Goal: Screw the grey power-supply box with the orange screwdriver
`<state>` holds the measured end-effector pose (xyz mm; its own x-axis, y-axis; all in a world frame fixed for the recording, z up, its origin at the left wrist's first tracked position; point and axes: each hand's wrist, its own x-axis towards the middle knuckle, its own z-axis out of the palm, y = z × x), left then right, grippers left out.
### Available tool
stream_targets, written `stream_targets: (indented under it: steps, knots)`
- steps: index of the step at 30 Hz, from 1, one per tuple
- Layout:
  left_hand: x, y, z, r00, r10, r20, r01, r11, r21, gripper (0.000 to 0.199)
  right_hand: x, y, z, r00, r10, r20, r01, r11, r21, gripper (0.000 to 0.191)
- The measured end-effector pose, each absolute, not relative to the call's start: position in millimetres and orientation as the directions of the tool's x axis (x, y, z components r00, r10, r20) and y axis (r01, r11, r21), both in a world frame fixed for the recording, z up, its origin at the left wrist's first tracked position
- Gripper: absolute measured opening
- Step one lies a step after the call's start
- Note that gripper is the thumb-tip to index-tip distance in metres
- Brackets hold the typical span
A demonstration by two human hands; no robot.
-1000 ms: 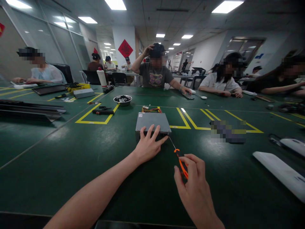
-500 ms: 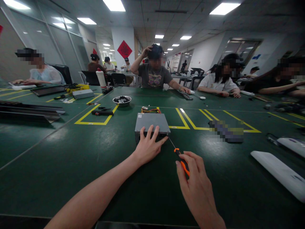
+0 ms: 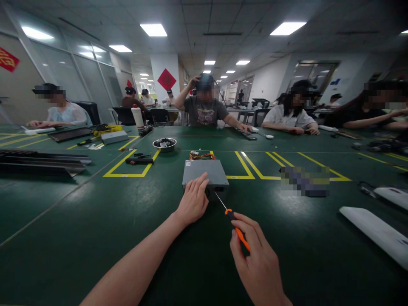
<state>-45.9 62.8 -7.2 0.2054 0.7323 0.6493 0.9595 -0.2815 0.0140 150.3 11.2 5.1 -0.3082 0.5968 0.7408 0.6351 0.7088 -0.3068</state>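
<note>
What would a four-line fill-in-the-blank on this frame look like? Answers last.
1. The screwdriver in the right hand has a black and ____ handle.
2. The metal box touched by the left hand is ____ in color.
3. The bundled wires are at the box's ____ side from the wearer.
4. In the picture, the round bowl is to the box's ____.

Missing words: orange; gray; far; left.

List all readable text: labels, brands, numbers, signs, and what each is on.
None reads clearly.
White label on metal box: too small.
Red diamond sign on pillar: too blurred to quote.
Red wall sign, far left: gold marks, too blurred.
Dark T-shirt: print too blurred.
</note>
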Motion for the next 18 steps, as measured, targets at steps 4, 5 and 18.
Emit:
stream_targets:
  steps: [4, 5, 18]
  knots:
    - [-46.4, 66.5, -10.1, 0.224, 0.737, 0.638, 0.963, -0.268, -0.027, 0.050, 146.7, 14.1, -0.9, -0.323, 0.596, 0.735, 0.633, 0.713, -0.300, 0.021]
    - [-46.0, 66.8, -10.1, 0.227, 0.739, 0.635, 0.964, -0.264, -0.037, 0.049, 146.4, 14.7, -1.3, -0.326, 0.595, 0.734, 0.631, 0.715, -0.300, 0.021]
    - [-43.7, 65.9, -8.4, 0.202, 0.737, 0.645, 0.970, -0.241, -0.027, 0.045, 141.7, 18.5, 2.1, -0.333, 0.599, 0.728, 0.621, 0.720, -0.309, 0.021]
